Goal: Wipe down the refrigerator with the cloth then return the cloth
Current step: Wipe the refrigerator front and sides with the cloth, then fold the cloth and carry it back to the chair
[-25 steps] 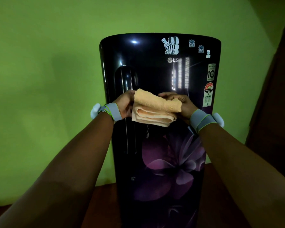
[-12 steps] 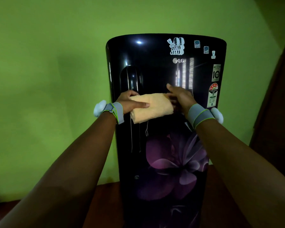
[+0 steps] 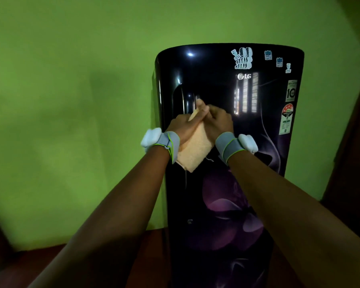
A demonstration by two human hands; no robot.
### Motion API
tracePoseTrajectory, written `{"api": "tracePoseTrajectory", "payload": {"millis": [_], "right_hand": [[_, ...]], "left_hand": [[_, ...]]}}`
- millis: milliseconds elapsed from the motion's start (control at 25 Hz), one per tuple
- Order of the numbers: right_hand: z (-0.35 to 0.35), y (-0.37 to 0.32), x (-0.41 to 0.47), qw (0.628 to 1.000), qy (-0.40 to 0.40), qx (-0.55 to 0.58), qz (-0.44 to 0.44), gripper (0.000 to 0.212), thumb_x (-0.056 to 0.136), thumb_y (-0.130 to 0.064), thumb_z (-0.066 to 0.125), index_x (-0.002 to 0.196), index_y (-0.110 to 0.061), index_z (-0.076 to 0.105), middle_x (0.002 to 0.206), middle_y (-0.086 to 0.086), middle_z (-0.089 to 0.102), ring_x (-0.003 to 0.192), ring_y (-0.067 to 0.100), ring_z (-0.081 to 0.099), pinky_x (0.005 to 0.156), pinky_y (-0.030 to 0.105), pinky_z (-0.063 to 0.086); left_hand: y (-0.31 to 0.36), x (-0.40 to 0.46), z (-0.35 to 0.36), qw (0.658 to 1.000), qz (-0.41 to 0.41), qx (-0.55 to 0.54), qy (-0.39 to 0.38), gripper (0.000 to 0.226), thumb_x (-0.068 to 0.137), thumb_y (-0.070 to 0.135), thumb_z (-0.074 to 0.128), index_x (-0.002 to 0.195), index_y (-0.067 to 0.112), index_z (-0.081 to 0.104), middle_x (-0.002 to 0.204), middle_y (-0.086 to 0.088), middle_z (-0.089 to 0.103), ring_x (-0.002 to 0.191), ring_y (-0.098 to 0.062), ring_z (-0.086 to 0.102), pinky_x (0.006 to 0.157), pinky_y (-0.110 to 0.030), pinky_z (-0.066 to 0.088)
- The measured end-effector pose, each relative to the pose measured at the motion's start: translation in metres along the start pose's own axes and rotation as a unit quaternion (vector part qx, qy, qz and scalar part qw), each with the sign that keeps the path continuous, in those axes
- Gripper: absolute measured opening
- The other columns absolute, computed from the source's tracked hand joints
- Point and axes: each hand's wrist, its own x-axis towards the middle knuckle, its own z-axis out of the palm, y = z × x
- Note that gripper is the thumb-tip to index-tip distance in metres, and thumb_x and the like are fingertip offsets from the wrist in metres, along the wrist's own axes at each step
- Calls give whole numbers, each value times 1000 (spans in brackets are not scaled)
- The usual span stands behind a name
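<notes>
1. Peach terry cloth, folded thick, sits clamped between my hands in front of the fridge door, just right of the handle recess.
2. Left hand wraps its upper end; right hand closes against it from the other side, hands touching.
3. Risk: lower corner hangs free. A loose hold could let the folds open or the cloth drop.
4. Risk: a thread dangles; it may snag the handle.
5. Door is glossy black with purple flower print, so streaks will show.
6. Stickers at right could lift if rubbed.
7. Green wall behind; dark reddish floor.
</notes>
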Motion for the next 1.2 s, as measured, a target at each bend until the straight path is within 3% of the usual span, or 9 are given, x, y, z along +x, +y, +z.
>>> {"api": "tracePoseTrajectory", "payload": {"millis": [80,160,240,320,440,600,920,1200], "right_hand": [[15,-13,-6,994,43,95,33,43,96,-52,35,102,-18,61,93,7,64,99,32,60,81,29,43],[35,-28,-8,980,60,145,122,52,97,-54,26,121,-16,53,116,12,60,113,32,54,91,30,38],[54,-45,-13,966,-7,164,200,75,90,-68,24,131,-11,48,133,13,52,122,32,49,104,32,35],[81,-62,-24,955,-81,177,224,92,79,-81,27,131,-8,50,136,13,50,123,31,49,108,37,34],[122,-76,-41,976,-46,101,188,78,83,-74,34,119,-10,60,128,16,57,119,34,51,99,34,39],[160,-86,-64,988,16,55,143,64,93,-61,29,115,-10,61,123,20,59,115,39,51,91,37,40],[197,-97,-68,990,-37,97,91,58,97,-53,28,110,-8,62,117,21,61,111,41,51,88,38,39],[174,-103,-83,976,-133,173,27,53,98,-50,29,118,-12,60,120,16,61,114,37,50,90,35,37]], "left_hand": [[-15,-7,-4,997,37,29,63,47,87,57,50,79,12,61,83,-9,61,84,-26,59,57,-30,33],[-32,-12,-15,989,16,-14,147,48,89,52,52,94,5,62,93,-14,64,95,-33,59,65,-31,34],[-42,-16,-27,968,-39,-74,236,52,92,51,47,107,3,59,112,-18,63,107,-36,55,76,-32,36],[-53,-23,-42,954,-77,-84,277,53,93,52,45,108,2,55,117,-20,60,109,-37,53,76,-33,36],[-76,-35,-67,942,-108,-75,309,54,94,53,39,109,3,54,117,-20,60,108,-37,54,71,-31,32],[-104,-50,-90,930,-135,-52,339,56,97,52,32,108,4,59,118,-21,60,110,-38,52,82,-34,38],[-116,-66,-116,897,-171,0,407,57,96,53,33,106,4,59,116,-22,60,110,-40,52,83,-36,40],[-86,-94,-101,817,-206,22,539,56,94,56,35,96,5,58,107,-22,62,103,-39,53,77,-35,37]]}}
